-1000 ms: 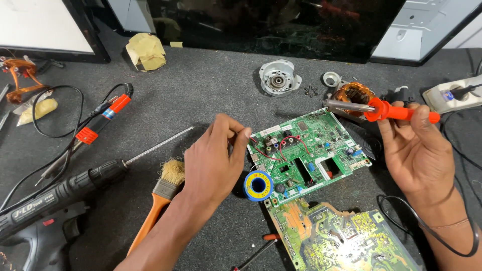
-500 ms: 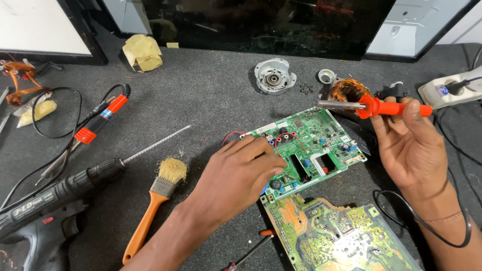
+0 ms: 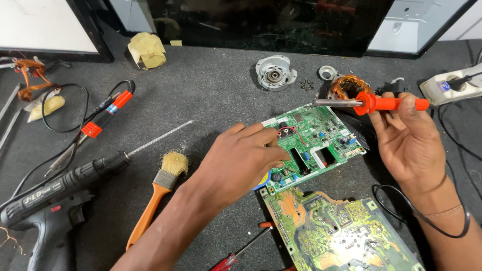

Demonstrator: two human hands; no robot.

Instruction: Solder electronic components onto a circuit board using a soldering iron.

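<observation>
Left fingers: curled down onto the green circuit board (image 3: 314, 143), tips (image 3: 271, 145) touching its left part by the red connector; whether they pinch anything, I cannot tell.
Left hand (image 3: 241, 160): covers the board's left edge and a blue-and-yellow solder reel (image 3: 262, 176).
Right hand (image 3: 411, 143): closed round an orange soldering iron (image 3: 386, 104), metal tip pointing left, hovering just past the board's far right corner.
Nearer: second, larger circuit board (image 3: 336, 233), touching the first.
Left side: orange-handled brush (image 3: 158, 193), black power drill (image 3: 55, 193), screwdriver (image 3: 241, 253).
Behind: copper-wound coil (image 3: 349, 86), grey motor housing (image 3: 273, 73).
</observation>
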